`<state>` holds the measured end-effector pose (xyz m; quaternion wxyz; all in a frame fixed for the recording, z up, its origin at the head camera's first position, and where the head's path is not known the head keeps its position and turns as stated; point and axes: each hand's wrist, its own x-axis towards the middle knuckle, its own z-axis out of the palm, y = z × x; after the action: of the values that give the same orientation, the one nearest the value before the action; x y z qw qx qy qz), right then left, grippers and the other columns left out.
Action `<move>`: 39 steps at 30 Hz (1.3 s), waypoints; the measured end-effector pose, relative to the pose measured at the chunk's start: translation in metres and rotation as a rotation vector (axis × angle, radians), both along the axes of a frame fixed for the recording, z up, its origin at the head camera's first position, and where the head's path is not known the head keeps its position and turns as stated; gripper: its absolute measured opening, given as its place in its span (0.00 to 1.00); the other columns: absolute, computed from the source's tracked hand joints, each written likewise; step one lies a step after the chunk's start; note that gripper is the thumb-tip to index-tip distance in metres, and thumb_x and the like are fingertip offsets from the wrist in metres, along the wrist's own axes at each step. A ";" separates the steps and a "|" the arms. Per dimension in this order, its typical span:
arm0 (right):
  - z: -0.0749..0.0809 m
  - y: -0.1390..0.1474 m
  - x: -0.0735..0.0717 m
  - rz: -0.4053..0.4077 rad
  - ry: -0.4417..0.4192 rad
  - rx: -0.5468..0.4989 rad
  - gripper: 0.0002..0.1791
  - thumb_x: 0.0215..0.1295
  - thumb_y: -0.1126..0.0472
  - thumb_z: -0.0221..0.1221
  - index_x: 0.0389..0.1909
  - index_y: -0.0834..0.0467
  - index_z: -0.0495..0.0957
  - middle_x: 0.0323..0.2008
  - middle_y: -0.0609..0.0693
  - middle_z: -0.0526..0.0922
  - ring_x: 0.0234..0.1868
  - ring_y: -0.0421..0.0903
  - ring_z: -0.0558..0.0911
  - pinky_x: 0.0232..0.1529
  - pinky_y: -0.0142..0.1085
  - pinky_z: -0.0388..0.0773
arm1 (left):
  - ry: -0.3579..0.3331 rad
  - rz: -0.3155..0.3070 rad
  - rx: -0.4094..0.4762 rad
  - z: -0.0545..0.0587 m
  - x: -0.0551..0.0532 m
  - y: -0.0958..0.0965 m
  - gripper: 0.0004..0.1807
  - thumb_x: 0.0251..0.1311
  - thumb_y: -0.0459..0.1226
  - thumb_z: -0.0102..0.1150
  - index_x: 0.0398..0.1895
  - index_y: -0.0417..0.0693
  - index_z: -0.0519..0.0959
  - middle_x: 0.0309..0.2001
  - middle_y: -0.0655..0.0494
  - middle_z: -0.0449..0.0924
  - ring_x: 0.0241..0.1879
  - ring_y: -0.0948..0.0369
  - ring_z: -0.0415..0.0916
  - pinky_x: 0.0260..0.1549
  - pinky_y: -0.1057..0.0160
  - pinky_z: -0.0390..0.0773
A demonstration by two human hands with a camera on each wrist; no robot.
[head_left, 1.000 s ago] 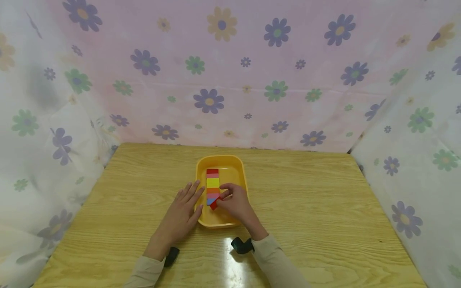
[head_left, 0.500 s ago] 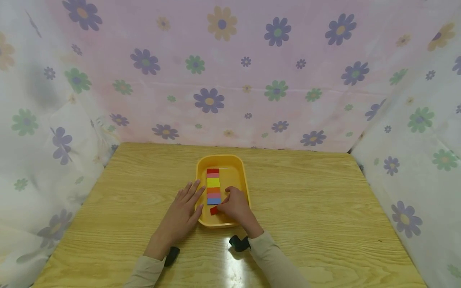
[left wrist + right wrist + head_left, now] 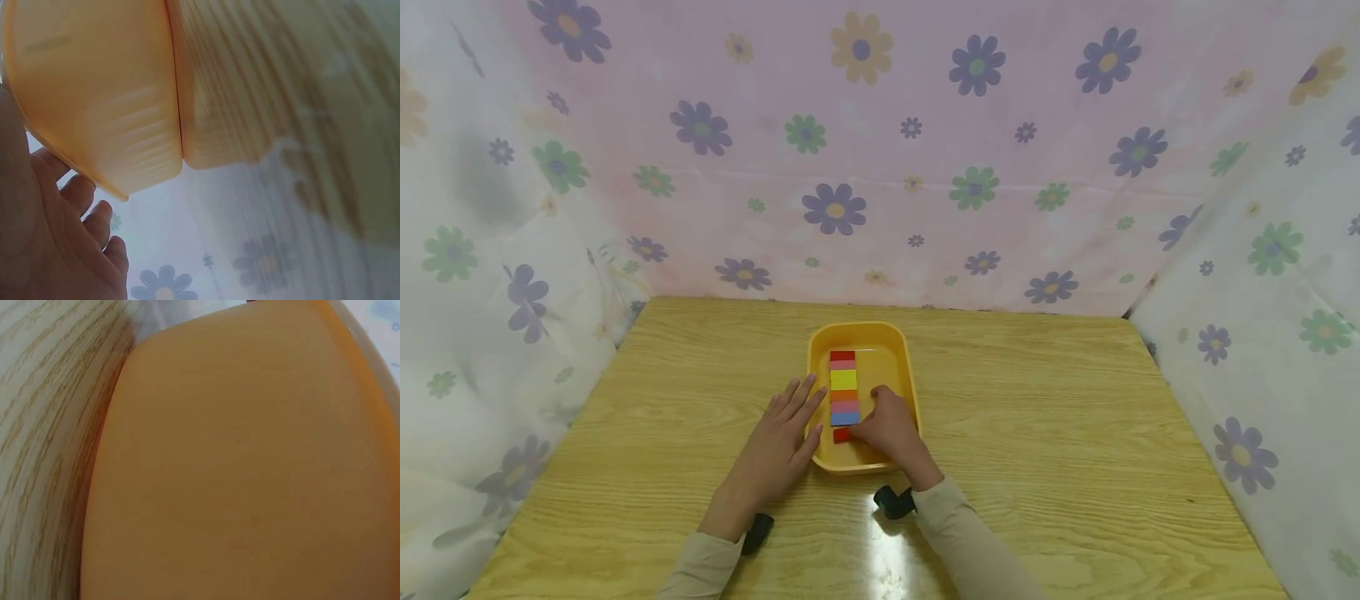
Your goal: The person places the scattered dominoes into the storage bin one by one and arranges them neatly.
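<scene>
A yellow plastic tray (image 3: 880,360) holds a straight row of coloured blocks along its left side. From the far end run a red block, a pink one, a yellow block (image 3: 843,380), an orange one, another pink one and a blue block (image 3: 845,419). Just below the blue end lies a further red block (image 3: 840,435), its right end pinched by my right hand (image 3: 891,429). My left hand (image 3: 771,446) rests over the tray's left rim with fingers spread and extended. The left wrist view shows those fingers along the rim, beside the tray's outer wall (image 3: 112,94).
The tray stands on a wood-grain table (image 3: 1037,417). Flowered sheeting (image 3: 910,167) hangs behind and at both sides. A dark wrist mount (image 3: 893,502) sits by the right sleeve. In the right wrist view the tray's outer wall (image 3: 237,456) fills most of the picture.
The right hand has moved the red block off the tilted spot over the blue block, down onto the tray, and turned it nearly parallel with the row. The left hand has stayed still.
</scene>
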<state>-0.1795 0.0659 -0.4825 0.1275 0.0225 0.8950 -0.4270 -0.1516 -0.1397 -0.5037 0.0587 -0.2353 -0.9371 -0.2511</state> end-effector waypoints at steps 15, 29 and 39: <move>-0.005 -0.003 -0.002 -0.014 0.047 0.064 0.43 0.51 0.61 0.74 0.66 0.74 0.67 0.42 0.62 0.84 0.37 0.51 0.80 0.47 0.47 0.84 | -0.006 -0.002 0.002 -0.002 -0.001 -0.001 0.31 0.76 0.44 0.50 0.79 0.50 0.61 0.82 0.52 0.49 0.81 0.47 0.46 0.76 0.38 0.49; -0.002 -0.006 0.000 -0.011 0.073 0.047 0.44 0.51 0.62 0.73 0.66 0.75 0.64 0.54 0.69 0.80 0.49 0.60 0.82 0.56 0.53 0.81 | -0.009 -0.004 0.007 0.000 0.000 0.000 0.31 0.76 0.44 0.50 0.79 0.48 0.62 0.81 0.50 0.50 0.81 0.47 0.46 0.76 0.38 0.49; -0.005 -0.006 -0.002 -0.012 0.063 0.052 0.45 0.53 0.64 0.72 0.68 0.75 0.62 0.54 0.69 0.80 0.47 0.58 0.81 0.52 0.51 0.82 | 0.019 -0.010 0.020 0.003 0.000 0.000 0.30 0.75 0.43 0.51 0.77 0.46 0.65 0.80 0.47 0.54 0.79 0.43 0.50 0.74 0.36 0.53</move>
<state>-0.1810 0.0597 -0.4879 0.0960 0.0176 0.9092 -0.4048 -0.1517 -0.1395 -0.5007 0.0687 -0.2416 -0.9329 -0.2583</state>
